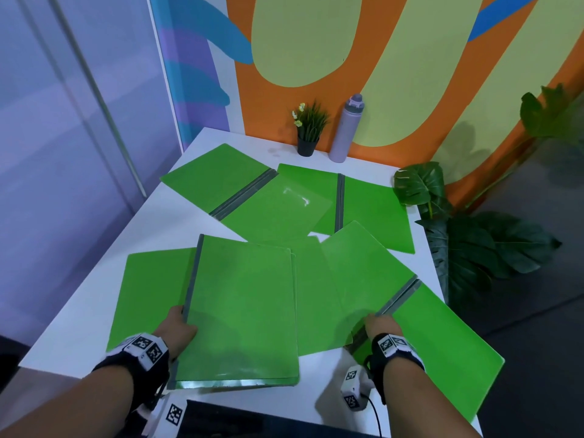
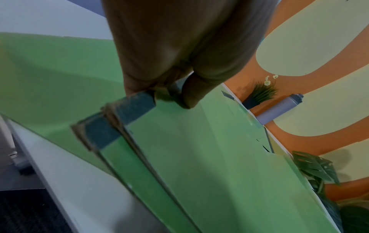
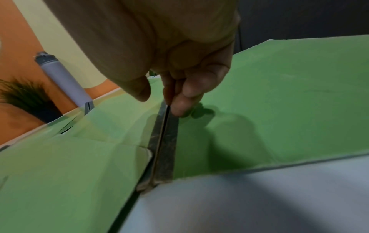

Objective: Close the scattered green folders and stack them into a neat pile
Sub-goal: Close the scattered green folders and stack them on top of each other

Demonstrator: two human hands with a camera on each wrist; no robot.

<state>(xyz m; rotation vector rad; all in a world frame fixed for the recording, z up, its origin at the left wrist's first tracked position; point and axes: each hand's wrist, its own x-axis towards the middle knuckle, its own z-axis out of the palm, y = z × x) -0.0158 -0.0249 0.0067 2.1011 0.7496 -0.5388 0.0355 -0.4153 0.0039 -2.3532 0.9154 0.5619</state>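
Several green folders with grey spines lie on the white table [image 1: 151, 216]. My left hand [image 1: 181, 324] [image 2: 169, 96] grips the spine edge of a closed folder [image 1: 246, 305] [image 2: 199, 149] at the near left, thumb on the cover. A second closed folder sits right under it, and both lie on an open folder [image 1: 151, 289]. My right hand [image 1: 377, 324] [image 3: 165, 94] pinches the spine of an open folder [image 1: 442, 343] [image 3: 279, 102] at the near right; its left leaf is tilted up. Two more open folders [image 1: 221, 181] [image 1: 373, 210] lie at the back, overlapping.
A small potted plant [image 1: 308, 128] and a lilac bottle [image 1: 346, 131] stand at the table's far edge against the painted wall. Big green leaves [image 1: 420, 184] reach over the far right corner. The right open folder overhangs the table's right edge.
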